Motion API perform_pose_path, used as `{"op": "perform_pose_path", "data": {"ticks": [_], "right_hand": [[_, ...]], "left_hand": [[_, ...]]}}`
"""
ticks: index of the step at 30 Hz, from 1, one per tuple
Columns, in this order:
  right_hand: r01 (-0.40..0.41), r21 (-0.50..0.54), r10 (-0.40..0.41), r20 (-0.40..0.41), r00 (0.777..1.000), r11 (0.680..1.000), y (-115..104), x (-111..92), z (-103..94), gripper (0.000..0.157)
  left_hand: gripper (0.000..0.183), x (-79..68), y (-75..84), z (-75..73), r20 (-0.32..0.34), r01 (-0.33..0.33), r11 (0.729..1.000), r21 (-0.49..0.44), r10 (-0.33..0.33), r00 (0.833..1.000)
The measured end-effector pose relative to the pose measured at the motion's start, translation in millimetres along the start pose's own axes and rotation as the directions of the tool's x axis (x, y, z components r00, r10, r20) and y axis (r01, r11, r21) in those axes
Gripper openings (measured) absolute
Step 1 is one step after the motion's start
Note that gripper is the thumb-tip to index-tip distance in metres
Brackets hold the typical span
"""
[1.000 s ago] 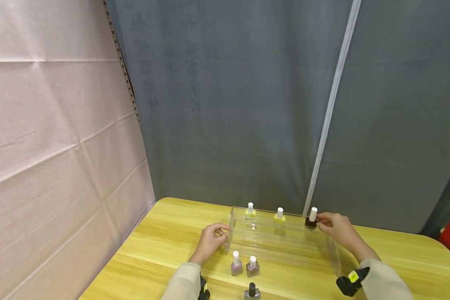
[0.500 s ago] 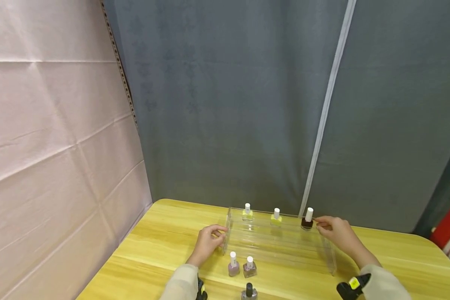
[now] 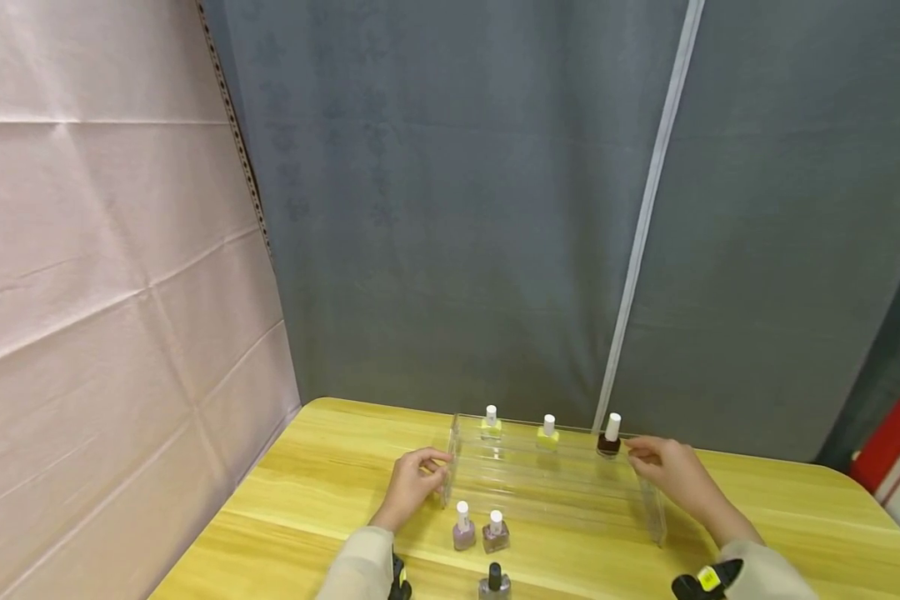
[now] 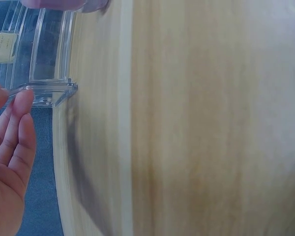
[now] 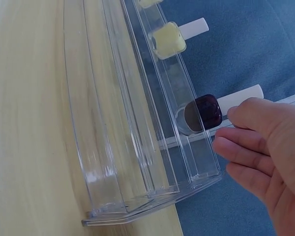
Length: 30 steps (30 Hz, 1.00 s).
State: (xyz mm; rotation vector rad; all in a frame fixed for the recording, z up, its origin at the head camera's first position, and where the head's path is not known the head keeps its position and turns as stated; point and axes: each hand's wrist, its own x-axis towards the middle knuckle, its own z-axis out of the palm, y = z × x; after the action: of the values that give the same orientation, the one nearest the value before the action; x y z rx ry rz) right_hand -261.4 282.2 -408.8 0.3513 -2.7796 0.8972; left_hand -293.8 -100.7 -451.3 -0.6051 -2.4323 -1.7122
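Note:
A clear stepped display rack (image 3: pixel 555 493) stands on the table. My left hand (image 3: pixel 411 483) pinches its left side panel between thumb and finger, as the left wrist view shows at the panel edge (image 4: pixel 49 87). On the top step at the right sits a dark red nail polish bottle (image 5: pixel 210 112) with a white cap. My right hand (image 3: pixel 671 471) is beside it, fingers loosely bent and holding nothing; in the right wrist view the thumb overlaps the cap's edge. Two yellow nail polish bottles (image 3: pixel 491 427) stand farther left on that step, one nearer the middle (image 5: pixel 169 40).
In front of the rack stand a lavender polish bottle (image 3: pixel 463 535) and a glittery mauve one (image 3: pixel 496 537), both white-capped. Nearer me is a black-capped bottle (image 3: pixel 494 587). A grey-blue curtain (image 3: pixel 450 250) hangs behind the wooden table (image 3: pixel 270 533), a pale cloth (image 3: pixel 120 333) at left.
My right fingers have let go of the dark red bottle and drawn slightly to its right. The bottle stays on the top step. My left hand keeps its place; the head view shifted slightly.

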Motion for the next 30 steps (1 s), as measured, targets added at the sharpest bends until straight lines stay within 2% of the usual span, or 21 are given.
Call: {"op": "perform_pose_path", "data": {"ticks": [6,9,14,24,30], "right_hand": [[0.023,0.018,-0.023,0.007,1.0,1.0,-6,-7,1.0,0.032],[0.017,0.019,-0.017,-0.003,1.0,1.0,-11,-11,3.1,0.032],[0.03,0.005,-0.03,-0.01,1.0,1.0,-16,-15,5.0,0.028],[0.049,0.03,-0.049,0.025,0.998,0.998,-33,-20,4.4,0.029],[0.09,0.009,-0.09,0.015,0.996,0.996,-38,-23,8.8,0.026]], "left_hand": [[0.018,7.8,-27.5,3.0,-0.012,0.003,1.0,0.022,-0.003,1.0],[0.018,9.7,-35.1,3.2,-0.01,0.003,0.999,0.047,-0.003,1.0],[0.018,8.6,-34.5,3.1,-0.002,-0.008,0.999,0.042,0.008,1.0],[0.019,8.8,-34.0,2.5,0.001,-0.012,0.998,0.054,0.012,1.0],[0.019,8.9,-35.3,2.8,-0.001,-0.011,0.998,0.054,0.011,1.0]]}}
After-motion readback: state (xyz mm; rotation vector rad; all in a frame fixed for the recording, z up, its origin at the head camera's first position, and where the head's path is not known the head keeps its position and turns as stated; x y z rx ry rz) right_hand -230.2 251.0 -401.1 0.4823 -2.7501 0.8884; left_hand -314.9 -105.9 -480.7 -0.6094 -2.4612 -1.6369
